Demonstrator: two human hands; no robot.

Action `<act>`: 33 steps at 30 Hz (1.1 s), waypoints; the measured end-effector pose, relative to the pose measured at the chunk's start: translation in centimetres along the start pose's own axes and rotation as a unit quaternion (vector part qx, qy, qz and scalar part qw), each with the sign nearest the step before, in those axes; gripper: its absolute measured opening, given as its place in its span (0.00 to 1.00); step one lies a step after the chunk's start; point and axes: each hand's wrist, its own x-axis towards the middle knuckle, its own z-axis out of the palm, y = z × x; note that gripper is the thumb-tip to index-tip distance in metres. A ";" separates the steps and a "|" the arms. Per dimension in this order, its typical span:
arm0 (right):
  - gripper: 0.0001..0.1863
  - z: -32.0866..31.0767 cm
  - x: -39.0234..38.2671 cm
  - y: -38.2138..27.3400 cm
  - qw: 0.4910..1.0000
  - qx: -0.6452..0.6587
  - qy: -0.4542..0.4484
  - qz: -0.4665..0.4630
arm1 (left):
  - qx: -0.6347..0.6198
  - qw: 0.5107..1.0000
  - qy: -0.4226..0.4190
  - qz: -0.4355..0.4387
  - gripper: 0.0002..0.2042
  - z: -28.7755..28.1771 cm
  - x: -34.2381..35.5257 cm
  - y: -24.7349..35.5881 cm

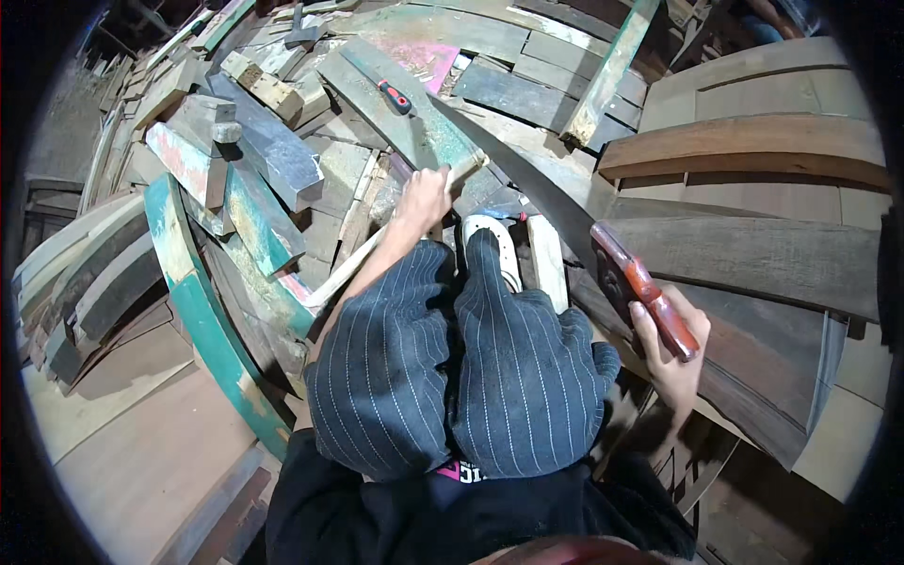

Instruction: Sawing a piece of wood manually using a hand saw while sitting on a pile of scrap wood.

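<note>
My right hand (670, 353) is closed round the reddish-brown wooden handle of a handsaw (537, 179). Its long dark blade slants up and to the left, away from me. My left hand (426, 200) grips a thin pale wooden strip (344, 275), which runs from beside my left leg up towards the blade. The strip's far end lies close beside the blade over a greenish board (400, 121); I cannot tell whether they touch. On that board rests a slim hand tool (395, 98) with a red and black handle.
Painted and bare wood offcuts (259, 207) are heaped at the left, by a curved green board (212, 330). Large planks (753, 254) lie at the right. My bent knees and a white shoe (504, 250) are between my hands. Part of another person (777, 17) shows at the top right.
</note>
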 end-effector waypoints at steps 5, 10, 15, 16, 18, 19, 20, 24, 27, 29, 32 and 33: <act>0.08 0.6 0.5 -2.5 0.991 0.029 -0.085 0.100 | 0.059 0.997 -0.007 0.046 0.10 1.0 -2.1 0.9; 0.08 7.4 3.1 2.7 0.997 0.060 -0.045 -0.027 | 0.087 0.995 -0.033 0.041 0.12 1.5 -2.3 1.6; 0.08 11.7 5.1 5.1 0.990 0.113 0.029 -0.075 | 0.074 0.996 -0.029 0.045 0.14 1.5 -1.6 1.8; 0.08 11.4 4.8 4.4 0.992 0.111 0.025 -0.058 | 0.076 0.996 -0.025 0.044 0.14 1.1 -1.5 1.8; 0.08 11.2 4.4 3.9 0.992 0.098 0.030 -0.069 | 0.065 0.997 -0.021 0.038 0.14 1.0 -1.4 1.6; 0.08 10.8 4.0 3.6 0.995 0.081 0.010 -0.053 | 0.063 0.997 -0.023 0.035 0.14 1.3 -1.4 1.3; 0.08 10.4 3.6 3.5 0.997 0.064 -0.010 -0.038 | 0.075 0.996 -0.029 0.043 0.14 1.6 -1.3 1.1; 0.09 8.0 1.7 2.7 0.999 0.027 -0.032 -0.029 | 0.102 0.993 -0.035 0.042 0.14 1.7 -1.7 0.8; 0.10 5.7 -0.7 1.5 0.999 -0.004 -0.050 -0.020 | 0.080 0.996 -0.022 0.026 0.14 1.1 -2.2 0.3; 0.10 3.3 -2.3 2.5 0.997 -0.019 -0.063 -0.046 | 0.077 0.997 -0.018 0.020 0.14 1.2 -2.3 0.1; 0.09 0.3 -4.5 2.1 0.996 0.008 -0.071 0.054 | 0.083 0.996 -0.001 0.028 0.12 1.3 -2.2 -0.3; 0.09 -2.2 -5.3 1.3 0.997 -0.058 -0.035 0.045 | 0.039 0.998 0.009 0.049 0.12 2.2 -0.2 2.9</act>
